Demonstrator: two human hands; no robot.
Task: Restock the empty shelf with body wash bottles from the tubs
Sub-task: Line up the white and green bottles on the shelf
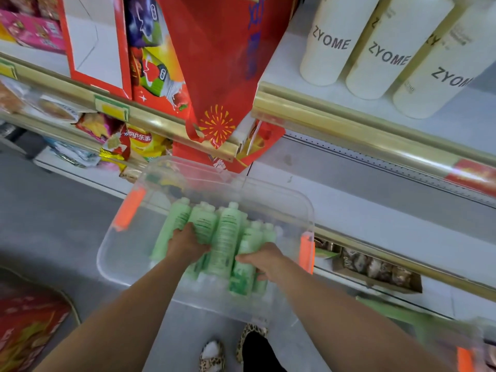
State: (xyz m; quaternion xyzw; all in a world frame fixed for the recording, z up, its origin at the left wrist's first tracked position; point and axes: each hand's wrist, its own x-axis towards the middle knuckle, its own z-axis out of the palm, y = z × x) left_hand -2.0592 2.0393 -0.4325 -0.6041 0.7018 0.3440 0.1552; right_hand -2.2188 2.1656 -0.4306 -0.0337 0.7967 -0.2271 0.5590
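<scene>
Head view, bit blurry:
- Clear plastic tub (107, 253) with orange latches (130, 208) in front of shelving.
- Bunch of green body wash bottles (226, 237) lying inside tub, caps pointing toward shelves.
- Left grip (186, 244) curled over a couple of bottles around mid-body.
- Right grip (264, 260) wrapped round bottom ends of bottles on right side of bunch.
- Bare white shelf (375, 218) just beyond tub, to right.
- Shelf above holds white ZYOME bottles (330, 41), standing in a row.
- Red gift bag (214, 63) left of those, Lay's chip bag (142, 143) lower left.
</scene>
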